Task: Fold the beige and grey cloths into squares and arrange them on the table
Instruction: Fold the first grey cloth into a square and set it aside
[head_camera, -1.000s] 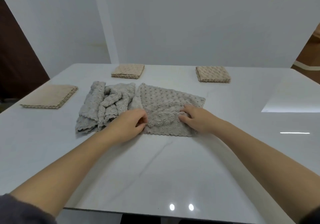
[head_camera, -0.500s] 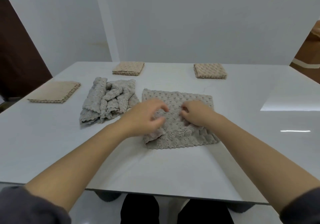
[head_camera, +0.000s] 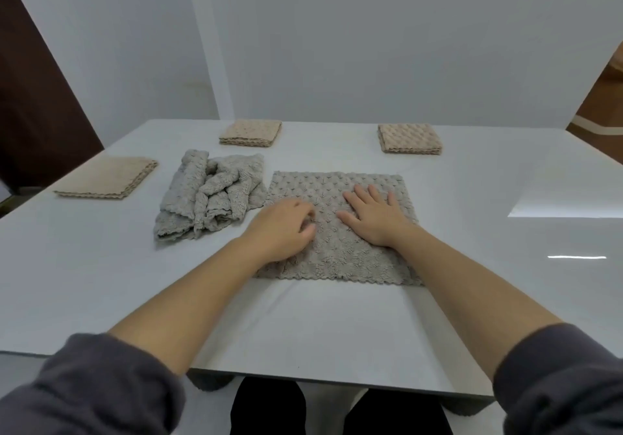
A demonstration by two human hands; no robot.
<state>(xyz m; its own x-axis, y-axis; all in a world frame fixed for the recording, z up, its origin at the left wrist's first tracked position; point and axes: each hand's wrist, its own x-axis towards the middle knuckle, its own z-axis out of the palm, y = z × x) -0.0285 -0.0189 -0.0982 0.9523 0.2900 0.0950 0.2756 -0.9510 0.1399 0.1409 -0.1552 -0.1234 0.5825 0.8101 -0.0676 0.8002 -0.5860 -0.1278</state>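
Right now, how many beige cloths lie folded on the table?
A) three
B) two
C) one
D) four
A: three folded beige squares show, namely the left beige cloth, the far middle beige cloth and the far right beige cloth.

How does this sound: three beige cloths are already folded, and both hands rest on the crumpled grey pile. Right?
Not quite. In the head view the three folded beige cloths are there, but the left hand and right hand rest on the flat grey cloth, not the crumpled grey pile, which lies beside it with no hand on it.
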